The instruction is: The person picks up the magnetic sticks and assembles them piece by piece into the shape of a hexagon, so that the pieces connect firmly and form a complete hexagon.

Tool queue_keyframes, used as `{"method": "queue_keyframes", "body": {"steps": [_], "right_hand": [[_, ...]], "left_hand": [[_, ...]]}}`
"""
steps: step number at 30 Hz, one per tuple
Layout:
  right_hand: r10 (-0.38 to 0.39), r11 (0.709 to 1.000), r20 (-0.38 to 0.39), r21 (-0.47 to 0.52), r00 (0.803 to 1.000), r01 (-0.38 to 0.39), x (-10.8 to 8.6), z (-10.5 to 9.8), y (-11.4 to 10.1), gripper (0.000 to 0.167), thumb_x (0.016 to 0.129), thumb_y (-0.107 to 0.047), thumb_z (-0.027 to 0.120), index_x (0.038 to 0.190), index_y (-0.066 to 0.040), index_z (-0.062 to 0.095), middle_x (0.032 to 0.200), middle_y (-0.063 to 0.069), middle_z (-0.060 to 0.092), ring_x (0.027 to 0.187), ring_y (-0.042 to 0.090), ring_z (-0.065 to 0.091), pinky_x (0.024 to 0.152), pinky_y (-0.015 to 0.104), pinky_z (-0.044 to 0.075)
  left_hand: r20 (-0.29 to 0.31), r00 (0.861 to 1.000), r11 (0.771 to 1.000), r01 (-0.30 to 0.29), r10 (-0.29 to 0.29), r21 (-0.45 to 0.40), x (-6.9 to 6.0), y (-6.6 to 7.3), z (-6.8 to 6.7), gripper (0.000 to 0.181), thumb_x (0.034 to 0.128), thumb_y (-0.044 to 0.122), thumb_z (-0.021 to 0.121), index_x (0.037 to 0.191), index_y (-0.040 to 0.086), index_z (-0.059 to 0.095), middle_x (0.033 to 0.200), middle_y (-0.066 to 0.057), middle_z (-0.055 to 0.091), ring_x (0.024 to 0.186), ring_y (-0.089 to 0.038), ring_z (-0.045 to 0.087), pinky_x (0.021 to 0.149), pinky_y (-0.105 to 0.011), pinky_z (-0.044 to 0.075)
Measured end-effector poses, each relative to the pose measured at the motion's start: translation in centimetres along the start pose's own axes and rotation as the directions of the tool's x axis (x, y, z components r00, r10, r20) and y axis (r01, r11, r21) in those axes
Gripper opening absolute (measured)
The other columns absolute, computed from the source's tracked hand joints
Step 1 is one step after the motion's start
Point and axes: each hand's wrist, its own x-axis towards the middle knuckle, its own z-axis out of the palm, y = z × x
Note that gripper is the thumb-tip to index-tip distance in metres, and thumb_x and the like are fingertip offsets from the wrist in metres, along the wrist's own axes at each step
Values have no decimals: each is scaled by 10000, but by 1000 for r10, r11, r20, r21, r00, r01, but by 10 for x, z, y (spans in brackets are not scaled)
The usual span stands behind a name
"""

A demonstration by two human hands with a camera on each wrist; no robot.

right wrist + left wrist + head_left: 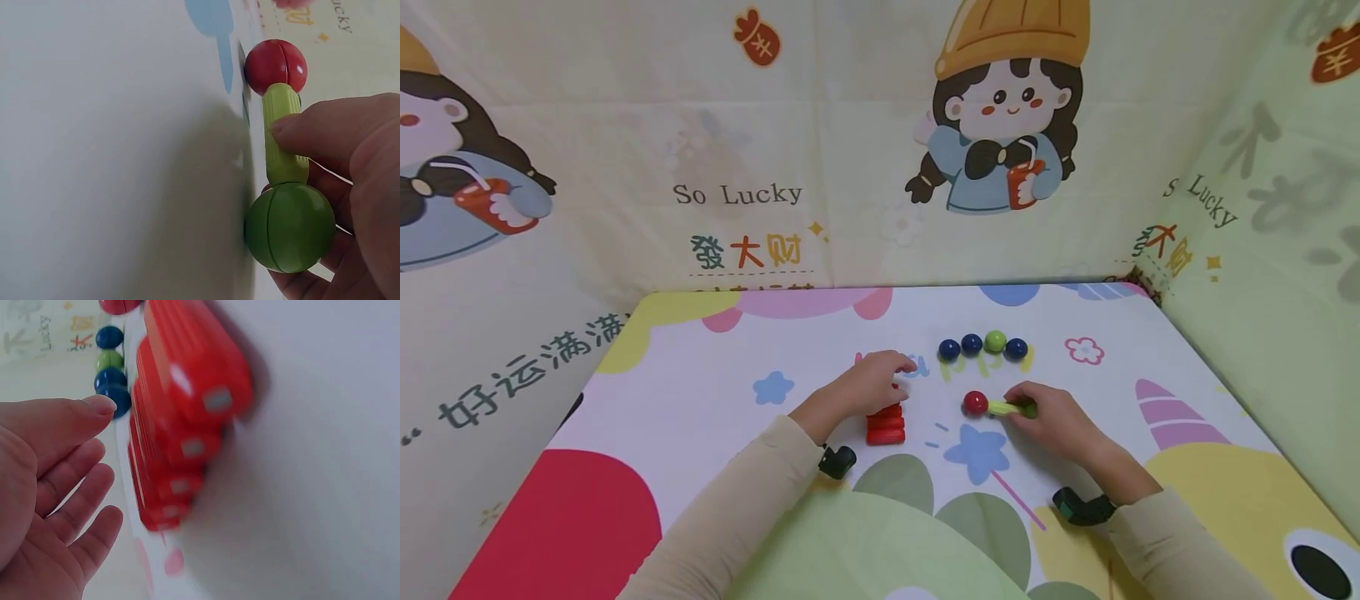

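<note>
Several red rods (886,435) lie side by side in a row, their ends toward the camera in the left wrist view (181,450). Over their far end is the left hand (871,385), its thumb and fingers apart and nothing between them. The right hand (1054,419) pinches a light green rod (285,159) between thumb and fingers. A red ball (975,403) joins one end of that rod; a green ball (291,227) is at its other end, mostly covered by the fingers in the head view.
Behind the hands, dark blue balls (972,344) and a light green ball (996,341) stand in a row on the patterned tabletop (700,400). A printed cloth (865,150) hangs behind the table and along its sides.
</note>
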Motion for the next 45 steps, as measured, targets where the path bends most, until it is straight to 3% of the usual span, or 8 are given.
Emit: {"method": "queue_keyframes", "body": {"steps": [6, 13, 26, 30, 34, 39, 45], "right_hand": [[8, 1000, -9, -14, 1000, -8, -2, 0, 1, 242, 877, -72, 742, 1105, -14, 687, 982, 42, 666, 856, 215, 561, 833, 456, 520], [-1, 1000, -17, -18, 1000, 1, -5, 0, 1, 239, 873, -61, 744, 1097, -4, 685, 977, 46, 666, 847, 214, 560, 826, 458, 522], [-2, 1000, 13, 3, 1000, 2, 0, 1, -2, 282, 877, -75, 746, 1138, 2, 672, 1005, 56, 672, 910, 243, 599, 872, 489, 526], [-3, 1000, 6, -11, 1000, 3, 1, 3, -1, 274, 877, -64, 742, 1133, 4, 674, 1004, 63, 673, 904, 245, 593, 876, 496, 521], [-1, 1000, 7, -6, 1000, 1, 1, 3, -1, 269, 880, -65, 740, 1132, 3, 674, 1009, 67, 674, 906, 248, 593, 880, 503, 518], [1, 1000, 8, 3, 1000, -1, 1, 3, -2, 272, 887, -69, 736, 1140, 3, 669, 1016, 65, 672, 910, 244, 588, 884, 501, 515], [8, 1000, 11, 2, 1000, -8, 0, 3, -1, 271, 887, -70, 736, 1140, 1, 668, 1006, 58, 666, 902, 239, 579, 878, 493, 515]], "left_hand": [[-33, 999, 999, 41, -42, -33, -8, -20, -3, 394, 920, 86, 704, 1305, 70, 623, 1223, -74, 630, 1113, -234, 592, 910, -335, 525], [-59, 992, 992, 112, -115, -48, -14, -28, -3, 271, 918, 87, 692, 1187, 76, 662, 1162, -78, 642, 1103, -249, 587, 912, -360, 527], [-97, 990, 995, 101, -103, -18, -6, -37, 1, 166, 915, 76, 695, 1081, 78, 683, 962, -23, 646, 917, -200, 591, 841, -325, 522], [-85, 991, 995, 97, -100, -37, 1, -31, 2, 187, 930, 105, 689, 1116, 89, 688, 975, -13, 643, 889, -177, 576, 773, -285, 513], [-54, 992, 991, 113, -117, -76, 6, -17, 2, 272, 938, 132, 692, 1207, 95, 681, 1032, -18, 642, 885, -169, 577, 724, -255, 509], [-10, 995, 994, 97, -97, -58, 13, 3, 8, 311, 944, 159, 694, 1253, 126, 677, 1044, -10, 627, 872, -165, 575, 672, -234, 506], [-5, 1000, 1000, 23, -23, -18, 18, 18, 21, 257, 952, 161, 683, 1207, 133, 699, 990, 33, 636, 902, -140, 561, 769, -236, 484]]}}
